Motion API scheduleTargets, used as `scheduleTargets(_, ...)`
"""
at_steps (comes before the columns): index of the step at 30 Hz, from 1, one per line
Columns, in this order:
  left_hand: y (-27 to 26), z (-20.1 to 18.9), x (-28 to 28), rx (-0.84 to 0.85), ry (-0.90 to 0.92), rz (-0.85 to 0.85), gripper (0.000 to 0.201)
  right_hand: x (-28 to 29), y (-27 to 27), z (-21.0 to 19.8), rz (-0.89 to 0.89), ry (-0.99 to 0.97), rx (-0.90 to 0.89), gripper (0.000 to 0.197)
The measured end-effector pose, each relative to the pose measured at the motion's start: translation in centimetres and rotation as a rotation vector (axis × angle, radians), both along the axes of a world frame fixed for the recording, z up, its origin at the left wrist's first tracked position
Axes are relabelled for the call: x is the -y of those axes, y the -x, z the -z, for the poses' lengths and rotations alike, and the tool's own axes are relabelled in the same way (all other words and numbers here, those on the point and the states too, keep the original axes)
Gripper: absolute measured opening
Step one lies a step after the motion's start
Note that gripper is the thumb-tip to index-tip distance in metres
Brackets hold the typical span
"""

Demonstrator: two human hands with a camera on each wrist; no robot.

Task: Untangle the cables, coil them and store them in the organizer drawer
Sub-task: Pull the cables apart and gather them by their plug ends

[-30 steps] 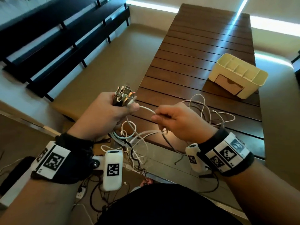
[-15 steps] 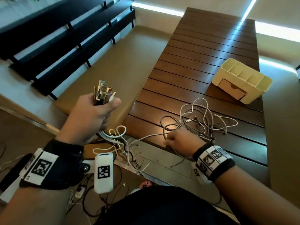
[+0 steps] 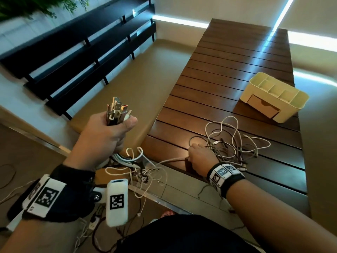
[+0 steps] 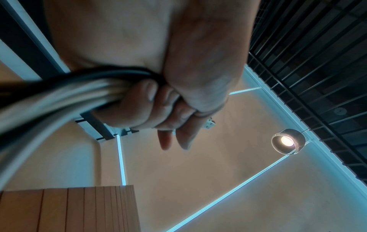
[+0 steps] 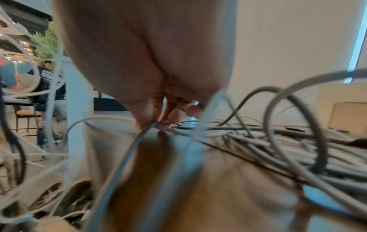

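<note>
My left hand [image 3: 109,132] is raised left of the table and grips a bundle of cables [image 4: 65,95] in its fist, with the USB plug ends [image 3: 117,110] sticking up out of it. The cables hang below the fist in loose white loops [image 3: 135,159]. My right hand [image 3: 198,157] lies low on the table's near edge and pinches one white cable [image 5: 139,141] between thumb and fingers. Beside it lies a tangle of white and dark cables [image 3: 235,143]. The cream organizer [image 3: 273,95], with its drawer [image 3: 262,105] closed, stands on the table at the far right.
The dark slatted wooden table [image 3: 237,61] runs away from me. A tan bench [image 3: 127,79] and black slatted backrest [image 3: 73,42] lie to the left. More cables and a power strip [image 3: 93,223] lie on the floor near my legs.
My right hand dropped from beside the left hand down to the table edge, drawing the white cable with it. My left hand rose slightly with the plug bundle.
</note>
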State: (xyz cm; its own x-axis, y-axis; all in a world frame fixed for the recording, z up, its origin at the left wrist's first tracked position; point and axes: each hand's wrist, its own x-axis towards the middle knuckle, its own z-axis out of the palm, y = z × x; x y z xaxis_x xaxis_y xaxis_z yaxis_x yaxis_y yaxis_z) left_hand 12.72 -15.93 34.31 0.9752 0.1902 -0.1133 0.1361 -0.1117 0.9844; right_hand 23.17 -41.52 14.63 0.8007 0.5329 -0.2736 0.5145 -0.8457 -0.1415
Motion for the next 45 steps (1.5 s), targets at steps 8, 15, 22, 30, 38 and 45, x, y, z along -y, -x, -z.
scheduleTargets(8, -0.1, -1.1, -3.3, 0.042, -0.042, -0.169, 0.025, 5.1, -4.5, -5.5, 0.647, -0.675, 0.116, 0.018)
scheduleTargets(15, -1.0, -0.1, -0.5, 0.015, 0.021, -0.064, 0.021, 6.2, -5.0, -9.9, 0.624, -0.891, 0.218, 0.014)
scheduleTargets(22, -2.8, 0.9, 2.7, 0.013, 0.070, 0.060, 0.032, 8.0, -4.3, -10.3, 0.553, -0.867, 0.104, 0.019)
scheduleTargets(30, -4.4, 2.1, 4.9, -0.059, 0.020, 0.171, 0.025, 13.3, -1.8, -7.5, 0.758, -0.615, 0.074, 0.011)
scheduleTargets(38, -5.7, 2.8, 7.3, -0.095, 0.018, 0.200, 0.017, 12.2, 0.4, -3.9, 0.732, -0.238, -0.592, 0.029)
scheduleTargets(45, -6.3, 3.5, 7.6, -0.091, 0.055, 0.185, 0.015, 10.6, -1.3, -1.4, 0.702, -0.740, -0.606, 0.077)
